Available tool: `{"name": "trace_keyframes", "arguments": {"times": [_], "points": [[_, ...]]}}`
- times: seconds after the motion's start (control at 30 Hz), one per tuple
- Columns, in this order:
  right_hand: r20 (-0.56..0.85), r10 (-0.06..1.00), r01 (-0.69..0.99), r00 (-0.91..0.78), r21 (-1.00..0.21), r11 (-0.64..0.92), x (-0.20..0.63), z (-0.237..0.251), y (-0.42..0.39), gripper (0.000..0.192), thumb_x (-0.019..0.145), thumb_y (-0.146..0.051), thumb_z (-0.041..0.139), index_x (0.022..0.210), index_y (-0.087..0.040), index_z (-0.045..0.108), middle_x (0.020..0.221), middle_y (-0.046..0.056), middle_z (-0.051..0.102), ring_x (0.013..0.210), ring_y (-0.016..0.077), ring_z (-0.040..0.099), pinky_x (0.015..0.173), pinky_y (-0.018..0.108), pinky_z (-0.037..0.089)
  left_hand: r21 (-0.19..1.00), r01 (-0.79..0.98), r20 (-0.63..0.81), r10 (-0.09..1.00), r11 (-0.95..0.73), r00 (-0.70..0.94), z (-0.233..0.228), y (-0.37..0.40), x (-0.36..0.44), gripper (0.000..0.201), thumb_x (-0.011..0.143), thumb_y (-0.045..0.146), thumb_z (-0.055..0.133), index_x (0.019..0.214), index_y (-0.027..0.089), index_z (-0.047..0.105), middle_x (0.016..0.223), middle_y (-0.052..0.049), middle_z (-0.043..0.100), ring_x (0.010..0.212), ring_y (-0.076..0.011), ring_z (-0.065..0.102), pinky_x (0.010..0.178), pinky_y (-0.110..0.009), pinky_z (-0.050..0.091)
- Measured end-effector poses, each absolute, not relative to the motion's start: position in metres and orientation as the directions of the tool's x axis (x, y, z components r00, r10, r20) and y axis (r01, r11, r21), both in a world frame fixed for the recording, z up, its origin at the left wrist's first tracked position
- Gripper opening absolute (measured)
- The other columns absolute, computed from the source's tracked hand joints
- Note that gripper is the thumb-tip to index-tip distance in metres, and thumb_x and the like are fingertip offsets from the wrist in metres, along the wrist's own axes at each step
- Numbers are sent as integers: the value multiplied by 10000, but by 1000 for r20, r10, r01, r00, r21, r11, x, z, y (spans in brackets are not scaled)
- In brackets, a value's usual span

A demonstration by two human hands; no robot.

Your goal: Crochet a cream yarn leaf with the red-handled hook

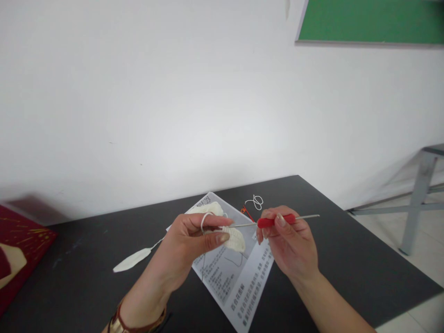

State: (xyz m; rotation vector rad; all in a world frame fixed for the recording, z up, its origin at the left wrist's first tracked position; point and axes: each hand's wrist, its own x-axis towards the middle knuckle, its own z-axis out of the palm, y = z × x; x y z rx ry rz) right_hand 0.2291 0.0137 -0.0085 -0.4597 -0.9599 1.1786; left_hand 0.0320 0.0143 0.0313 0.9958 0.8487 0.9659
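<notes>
I log a black table carrying a printed instruction sheet, a loose loop of white cord and a red box at its left edge. Behind it I note a white wall with a green board upper right, and a grey metal frame on the floor at right.

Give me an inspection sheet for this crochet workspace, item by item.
Surface: dark table, matte, seen from above.
Job's things: cream crochet piece pinched in the left hand, yarn looped over a finger; red-handled crochet hook in the right hand, tip at the piece.
Clutter: printed instruction sheet; finished cream leaf piece; loose yarn loop; red box at left edge.
Fingers: both hands closed on their things.
Cables: nothing seen.
Surroundings: white wall, green board, grey table leg.
</notes>
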Motion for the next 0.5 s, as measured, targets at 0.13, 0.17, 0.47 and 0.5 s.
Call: {"name": "trace_keyframes", "arguments": {"times": [0.13,0.17,0.47,0.5], "points": [[386,920,-564,65,-746,353,230,-8,13,109,840,-263,657,815,-184,728,646,6,675,537,111,587,496,233,489,943,-246,-133,929,226,344,32,14,31,167,668,182,808,831,204,785,763,-21,777,693,-120,678,685,-198,505],[385,920,-564,67,-747,354,230,-8,13,110,838,-265,659,815,-183,728,655,8,680,534,110,586,492,233,488,942,-246,-133,929,227,345,32,14,31,167,667,182,809,831,203,785,764,-21,777,694,-121,678,685,-199,505],[370,926,-560,77,-752,348,229,-7,12,111,825,-268,670,785,-181,727,654,12,678,530,120,592,476,233,487,942,-238,-144,925,237,353,32,14,31,178,665,197,812,841,195,783,770,-29,776,696,-130,681,686,-212,502],[373,924,-560,81,-750,352,229,-6,12,107,824,-264,671,786,-181,729,663,13,680,533,121,594,475,234,488,942,-239,-144,924,237,354,32,14,31,176,663,195,813,836,195,784,771,-27,775,692,-127,679,682,-209,501]]}}
